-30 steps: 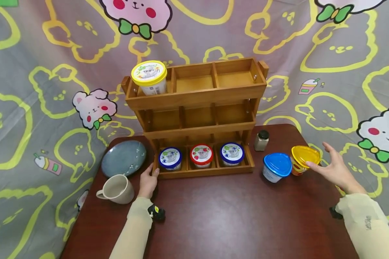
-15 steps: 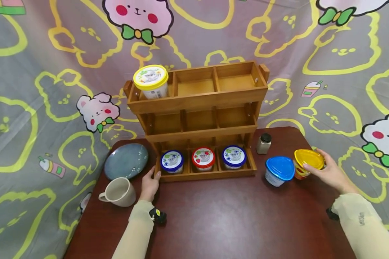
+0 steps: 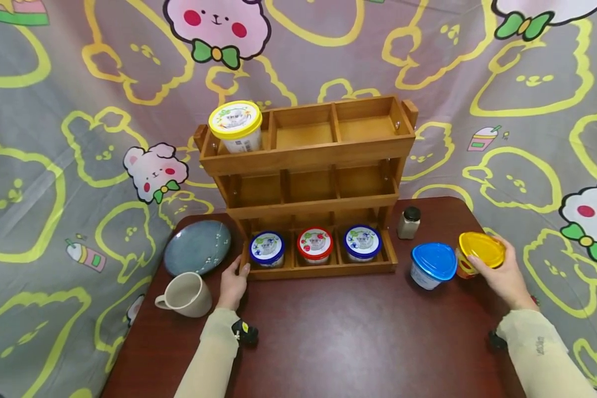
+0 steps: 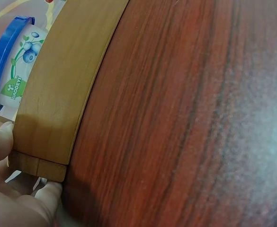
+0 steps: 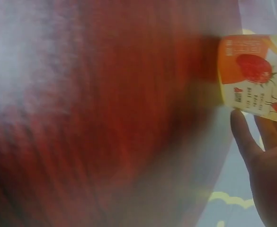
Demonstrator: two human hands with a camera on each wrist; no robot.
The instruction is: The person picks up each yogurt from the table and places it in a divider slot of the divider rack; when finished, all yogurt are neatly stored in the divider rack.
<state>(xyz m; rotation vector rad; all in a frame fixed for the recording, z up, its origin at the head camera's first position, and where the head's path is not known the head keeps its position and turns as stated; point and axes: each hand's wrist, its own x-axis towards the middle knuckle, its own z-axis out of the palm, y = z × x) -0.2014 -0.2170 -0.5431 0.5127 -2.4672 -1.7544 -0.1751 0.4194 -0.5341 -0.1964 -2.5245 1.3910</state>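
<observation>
My left hand (image 3: pixel 232 284) grips the lower left corner of a three-tier wooden shelf (image 3: pixel 305 157); in the left wrist view the thumb and fingers lie around the end of its front board (image 4: pixel 65 90). On the right, my right hand (image 3: pixel 504 276) holds a yellow-lidded cup (image 3: pixel 482 249), thumb on the near side and fingers at the far side. Strawberries are printed on this cup (image 5: pixel 254 71) in the right wrist view. A blue-lidded cup (image 3: pixel 433 262) stands just left of it.
Round tubs with blue (image 3: pixel 267 247), red (image 3: pixel 315 244) and blue (image 3: pixel 362 241) lids fill the bottom tier. A yellow-lidded tub (image 3: pixel 236 124) stands at top left. Around the shelf are a black-capped jar (image 3: pixel 409 223), a plate (image 3: pixel 197 247) and a mug (image 3: pixel 188 294).
My right hand has come in from the right and closed around the yellow-lidded cup. My left hand stays at the shelf corner. The head view has shifted slightly.
</observation>
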